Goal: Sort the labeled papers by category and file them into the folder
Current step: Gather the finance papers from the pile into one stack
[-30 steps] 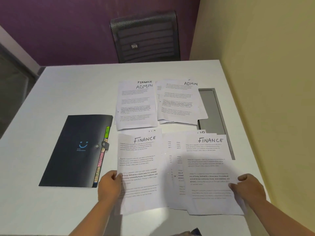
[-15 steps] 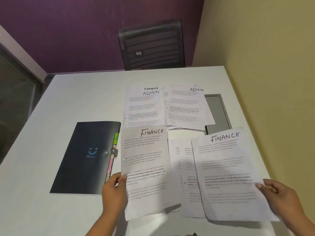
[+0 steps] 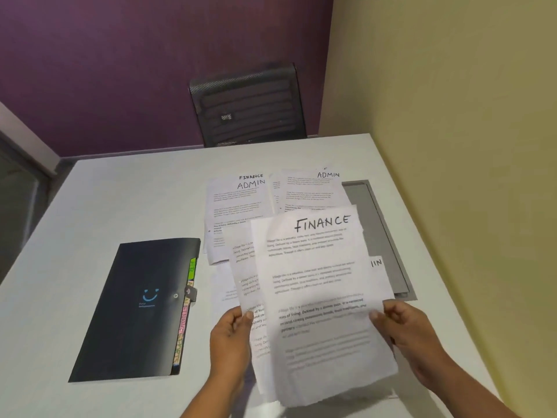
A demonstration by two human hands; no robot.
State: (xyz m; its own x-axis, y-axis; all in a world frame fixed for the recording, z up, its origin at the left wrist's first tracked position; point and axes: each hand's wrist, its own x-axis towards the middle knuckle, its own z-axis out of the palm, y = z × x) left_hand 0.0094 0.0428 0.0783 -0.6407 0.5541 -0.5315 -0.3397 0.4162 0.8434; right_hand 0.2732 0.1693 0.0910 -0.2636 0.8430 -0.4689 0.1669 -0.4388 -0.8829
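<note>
A sheet headed FINANCE (image 3: 319, 285) is lifted above the table, lying over a second sheet (image 3: 245, 285) whose left strip shows. My left hand (image 3: 230, 342) pinches the left edge of the under sheet. My right hand (image 3: 407, 333) pinches the right edge of the top FINANCE sheet. Behind them lie a pile topped ADMIN with FINANCE above it (image 3: 235, 203) and another ADMIN pile (image 3: 313, 191). A further paper ending in "IN" (image 3: 376, 263) peeks out on the right. The dark folder (image 3: 141, 309) lies closed on the left, coloured tabs along its right edge.
The white table (image 3: 120, 200) meets a yellow wall on the right. A grey recessed panel (image 3: 379, 236) sits in the table by the wall. A dark mesh chair (image 3: 247, 107) stands behind the far edge, against a purple wall.
My right hand has brought its FINANCE sheet leftward over the sheet in my left hand. Both sheets are raised higher off the table, and the view has tilted up.
</note>
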